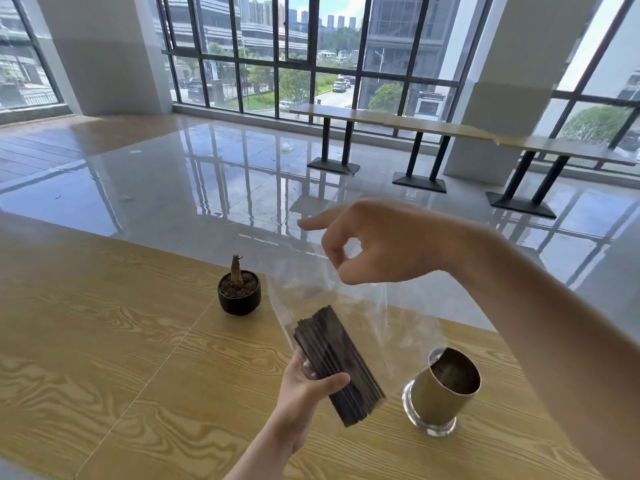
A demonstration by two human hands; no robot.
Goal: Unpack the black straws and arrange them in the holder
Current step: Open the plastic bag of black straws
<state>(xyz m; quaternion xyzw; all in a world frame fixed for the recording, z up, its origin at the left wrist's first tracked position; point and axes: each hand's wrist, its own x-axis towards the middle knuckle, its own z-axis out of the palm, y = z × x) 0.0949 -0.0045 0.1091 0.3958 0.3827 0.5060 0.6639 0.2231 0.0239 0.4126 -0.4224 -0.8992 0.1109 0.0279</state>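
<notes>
A bundle of black straws (337, 363) lies slanted above the wooden table, its upper end inside a clear plastic bag (349, 299). My left hand (306, 398) grips the bundle near its middle, thumb across the front. My right hand (377, 245) is raised above it and pinches the top of the bag between thumb and fingers, with the index finger pointing left. The holder (446, 393), a gold-coloured cylinder set in a clear glass base, stands upright on the table to the right of the straws and looks empty inside.
A small black pot with a dry plant stub (239, 292) stands on the wooden table (104, 341) left of the bag. The table's far edge runs diagonally behind it. Beyond are a glossy tiled floor and long tables (415, 123) by the windows.
</notes>
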